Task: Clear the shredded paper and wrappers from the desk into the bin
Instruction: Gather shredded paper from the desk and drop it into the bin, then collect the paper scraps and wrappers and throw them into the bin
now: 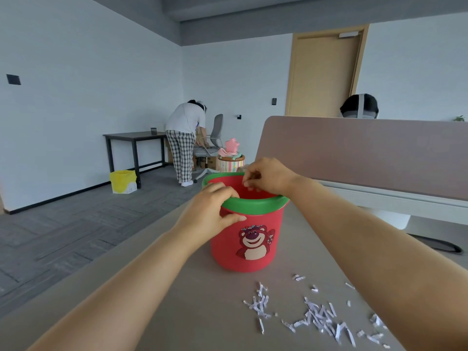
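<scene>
The red bin (271, 252) with its green rim (258, 205) and a bear picture on the front stands upright on the grey desk (177, 287), at the far end of both outstretched arms. The left hand (217, 206) grips it at the near left side of the rim: the fingers are curled over the green lip into the opening and the thumb presses against the red outer wall just below. The right hand (266, 178) hangs over the mouth of the bin, near its far edge, wrist bent so the palm faces down; its fingertips (249, 184) are bunched close together and point down into the opening, and whether any scrap is pinched between them cannot be told. The shredded paper (319, 317) lies scattered on the desk on the near side of the bin, under and beside the right forearm, well apart from both hands, in a loose spread of white strips with a smaller cluster (260, 304) to its left. Both forearms are bare and reach forward almost straight, the left one crossing the desk's left edge. Behind the bin a brown partition (367, 153) runs along the desk's far right side.
</scene>
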Tool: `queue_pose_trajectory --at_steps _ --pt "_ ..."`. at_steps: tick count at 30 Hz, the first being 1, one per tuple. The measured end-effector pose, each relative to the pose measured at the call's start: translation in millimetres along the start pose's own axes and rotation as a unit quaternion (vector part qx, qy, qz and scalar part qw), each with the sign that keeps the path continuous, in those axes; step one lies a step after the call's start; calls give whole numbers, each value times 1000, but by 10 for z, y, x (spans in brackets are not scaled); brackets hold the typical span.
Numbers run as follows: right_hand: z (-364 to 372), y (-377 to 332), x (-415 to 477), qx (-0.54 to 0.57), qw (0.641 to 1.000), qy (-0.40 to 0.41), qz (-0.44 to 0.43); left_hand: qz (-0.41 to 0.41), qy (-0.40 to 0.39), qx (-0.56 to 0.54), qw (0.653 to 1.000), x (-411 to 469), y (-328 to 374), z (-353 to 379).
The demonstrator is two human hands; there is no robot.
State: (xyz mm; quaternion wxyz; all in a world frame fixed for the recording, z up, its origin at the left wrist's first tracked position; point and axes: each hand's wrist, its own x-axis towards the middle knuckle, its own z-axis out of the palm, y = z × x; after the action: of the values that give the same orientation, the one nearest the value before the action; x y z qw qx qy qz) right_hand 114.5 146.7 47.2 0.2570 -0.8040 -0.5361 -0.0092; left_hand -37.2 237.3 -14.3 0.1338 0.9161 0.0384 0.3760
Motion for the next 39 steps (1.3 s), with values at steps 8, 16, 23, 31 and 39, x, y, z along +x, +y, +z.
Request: queue_pose_trajectory --at_steps 8,16,23,31,39 --pt "-45 -18 -100 -9 1000 5 -6 1 -6 14 1000 -4 -10 0" --pt "-114 -11 -392 -33 991 129 -31 -35 -23 1 999 -8 54 -43" --pt "-60 247 -1095 -33 969 240 -48 42 104 97 989 -415 374 139" --pt "629 1050 -2204 -142 970 -136 141 -56 -436 103 892 -1068 641 767" --pt "546 895 -2609 20 992 -103 74 -29 -452 2 892 -1111 932 746"
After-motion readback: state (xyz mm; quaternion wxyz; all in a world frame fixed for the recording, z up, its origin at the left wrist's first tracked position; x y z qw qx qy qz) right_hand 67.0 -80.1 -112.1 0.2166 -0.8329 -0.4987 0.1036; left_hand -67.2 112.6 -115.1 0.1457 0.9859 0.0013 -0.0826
